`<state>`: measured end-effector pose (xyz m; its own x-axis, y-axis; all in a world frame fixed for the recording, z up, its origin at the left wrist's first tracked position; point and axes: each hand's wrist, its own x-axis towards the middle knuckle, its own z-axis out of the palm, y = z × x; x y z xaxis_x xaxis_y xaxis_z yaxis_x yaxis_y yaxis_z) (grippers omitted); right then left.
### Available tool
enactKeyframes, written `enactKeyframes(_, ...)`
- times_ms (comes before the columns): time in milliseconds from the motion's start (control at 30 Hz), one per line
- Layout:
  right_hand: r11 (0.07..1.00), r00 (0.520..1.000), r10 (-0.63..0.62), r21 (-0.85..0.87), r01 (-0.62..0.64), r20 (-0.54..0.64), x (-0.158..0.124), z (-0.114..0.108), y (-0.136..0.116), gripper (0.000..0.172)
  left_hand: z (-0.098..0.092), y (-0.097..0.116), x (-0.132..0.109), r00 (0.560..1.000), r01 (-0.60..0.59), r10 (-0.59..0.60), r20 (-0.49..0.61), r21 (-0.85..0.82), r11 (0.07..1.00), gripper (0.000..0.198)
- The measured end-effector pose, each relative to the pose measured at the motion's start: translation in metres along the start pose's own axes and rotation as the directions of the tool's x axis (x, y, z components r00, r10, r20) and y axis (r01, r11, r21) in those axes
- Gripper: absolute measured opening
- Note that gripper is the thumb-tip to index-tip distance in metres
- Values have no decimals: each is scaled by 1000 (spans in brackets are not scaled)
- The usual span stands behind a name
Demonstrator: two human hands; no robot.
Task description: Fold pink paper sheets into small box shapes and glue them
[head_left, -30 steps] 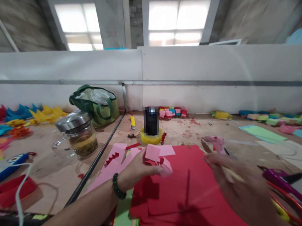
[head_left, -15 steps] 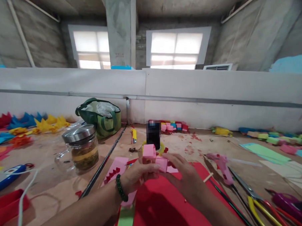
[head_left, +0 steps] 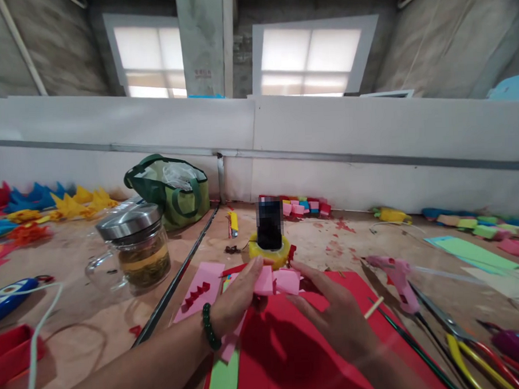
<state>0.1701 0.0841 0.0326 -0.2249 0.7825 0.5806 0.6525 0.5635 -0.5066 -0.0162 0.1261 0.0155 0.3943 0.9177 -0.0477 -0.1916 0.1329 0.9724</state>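
- Your left hand [head_left: 240, 284] is at the left side of the pink folded paper piece [head_left: 288, 280], fingers closed on its left end; the thumb is hard to make out.
- Your right hand [head_left: 333, 306] comes in from the right, thumb and forefinger parted around the right end of that piece. You can't tell from this view whether they press on it.
- The piece shows as two boxy pink parts side by side, between your hands, in front of the far edge of the red sheets [head_left: 300, 344].
- A dark green bead bracelet [head_left: 210, 327] rings your left wrist.
- A pale stick [head_left: 373, 307] juts out just right of your right hand; whether you grip it is unclear.
- Left of the red sheets: a pink sheet [head_left: 207, 277] with a red zigzag strip [head_left: 197, 294] on it, and a green sheet [head_left: 224, 376] at the near edge.
- Just beyond your hands, a blurred-out phone [head_left: 270, 231] stands upright at a yellow tape roll [head_left: 266, 253].
- Right side of the table [head_left: 343, 254]: pink glue gun [head_left: 398, 280], then scissors [head_left: 461, 340] with yellow and red handles nearer you.
- Left side: lidded glass mug [head_left: 142, 257] holding amber liquid and leaves, green bag [head_left: 178, 206] behind it.
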Motion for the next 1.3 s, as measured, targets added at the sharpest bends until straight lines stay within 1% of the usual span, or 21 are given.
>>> enactKeyframes(67,999,1000,25,28,-24,-9,-1,2,2,43,1,-4,-1,999,-35,34,21,63,997,62)
enactKeyframes(200,999,1000,28,38,-28,8,-2,4,1,42,1,-10,-3,999,-39,37,38,50,998,60)
enactKeyframes(333,1000,1000,-6,6,6,20,-3,4,1,41,1,-8,-4,999,-35,34,34,39,999,62)
enactKeyframes(467,999,999,-27,-20,28,41,-4,3,3,43,1,-6,-4,997,-48,45,56,64,997,62)
enactKeyframes(600,999,997,-39,-23,41,70,-4,1,5,42,1,-8,-3,998,-52,49,42,87,995,62)
enactKeyframes(800,1000,996,-17,8,16,93,-3,0,7,42,2,-4,-5,997,-77,74,26,151,986,61)
enactKeyframes(1100,999,997,-27,38,24,69,0,0,5,39,1,-4,-5,998,-66,67,0,154,986,56)
enactKeyframes(1233,1000,998,4,24,-5,57,1,0,3,38,1,-4,-6,997,-75,77,-7,151,986,55)
enactKeyframes(1300,1000,999,-14,13,13,52,1,0,2,38,1,-6,-6,997,-75,76,-1,151,986,55)
